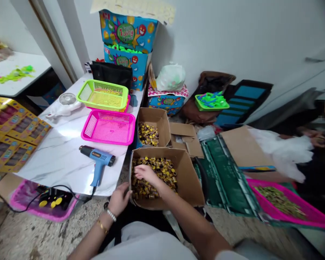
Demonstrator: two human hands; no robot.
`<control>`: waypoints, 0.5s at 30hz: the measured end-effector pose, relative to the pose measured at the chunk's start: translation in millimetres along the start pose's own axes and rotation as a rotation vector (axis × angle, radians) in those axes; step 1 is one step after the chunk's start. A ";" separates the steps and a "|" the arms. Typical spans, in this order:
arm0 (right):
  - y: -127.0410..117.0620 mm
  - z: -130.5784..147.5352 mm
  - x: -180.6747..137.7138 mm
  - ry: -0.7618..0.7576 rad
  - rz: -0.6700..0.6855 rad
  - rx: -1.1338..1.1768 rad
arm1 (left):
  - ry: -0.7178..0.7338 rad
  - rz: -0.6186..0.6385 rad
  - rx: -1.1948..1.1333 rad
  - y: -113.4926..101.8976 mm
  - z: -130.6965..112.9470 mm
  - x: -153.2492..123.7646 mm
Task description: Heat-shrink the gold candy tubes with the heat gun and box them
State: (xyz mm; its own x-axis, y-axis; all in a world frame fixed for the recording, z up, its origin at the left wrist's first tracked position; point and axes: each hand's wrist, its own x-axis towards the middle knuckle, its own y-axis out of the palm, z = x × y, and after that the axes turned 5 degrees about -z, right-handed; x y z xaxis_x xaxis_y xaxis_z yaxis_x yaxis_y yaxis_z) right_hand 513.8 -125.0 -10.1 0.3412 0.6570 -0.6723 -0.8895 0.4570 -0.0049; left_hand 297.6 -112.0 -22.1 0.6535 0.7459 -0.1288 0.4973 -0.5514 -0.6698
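Observation:
A cardboard box [191, 177] stands open in front of me, holding a heap of small gold-and-yellow cylindrical pieces [166, 177]. Over the left part of that heap is my right hand [146, 173], its fingers bent together at the pieces; whatever lies between the fingertips is too small to make out. My left hand [119, 198] is at the box's near left edge, fingers and thumb closed around the cardboard. To the left on the table lies a blue heat gun [99, 160], apart from both hands.
The marble-look table [67, 162] holds a pink basket [108, 139], a green basket [103, 94] and a small fan [67, 99]. Behind my box is another box of similar pieces [148, 134]. A pink tray [314, 218] lies right. A person's hand [318, 139] shows far right.

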 end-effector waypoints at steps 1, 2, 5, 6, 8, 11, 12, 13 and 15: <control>-38.6 -4.7 -9.0 -0.027 -0.097 0.012 | -0.008 0.006 0.006 9.1 -2.3 17.5; -77.3 -9.9 -17.9 -0.054 -0.195 0.024 | -0.026 -0.003 0.024 17.9 -3.6 33.4; -185.3 -25.1 -38.6 -0.096 -0.428 0.043 | -0.135 -0.070 0.122 46.1 -4.5 66.3; -216.4 -28.1 -40.9 -0.118 -0.496 0.039 | -0.205 -0.066 0.145 56.8 -4.7 71.7; -268.9 -27.2 -33.4 -0.189 -0.643 -0.038 | -0.386 -0.014 0.162 79.6 -5.6 76.1; -321.5 -4.4 14.5 -0.222 -0.798 -0.295 | -0.606 0.006 0.210 110.1 -6.7 77.6; -332.0 7.6 39.7 -0.212 -0.810 -0.367 | -0.641 -0.010 0.243 116.8 -5.9 78.7; -339.2 20.3 68.2 -0.199 -0.802 -0.418 | -0.672 -0.019 0.280 121.0 -4.3 80.4; -343.6 43.4 130.3 -0.173 -0.750 -0.470 | -0.735 0.003 0.346 122.3 1.9 84.3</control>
State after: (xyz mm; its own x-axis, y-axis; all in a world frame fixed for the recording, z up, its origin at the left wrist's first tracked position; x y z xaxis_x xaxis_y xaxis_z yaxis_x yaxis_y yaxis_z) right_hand 877.0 -170.4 -63.9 0.8891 0.3836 -0.2497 -0.4343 0.5347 -0.7249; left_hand 412.5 -115.9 -116.2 0.0533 0.8655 -0.4981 0.2131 -0.4972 -0.8411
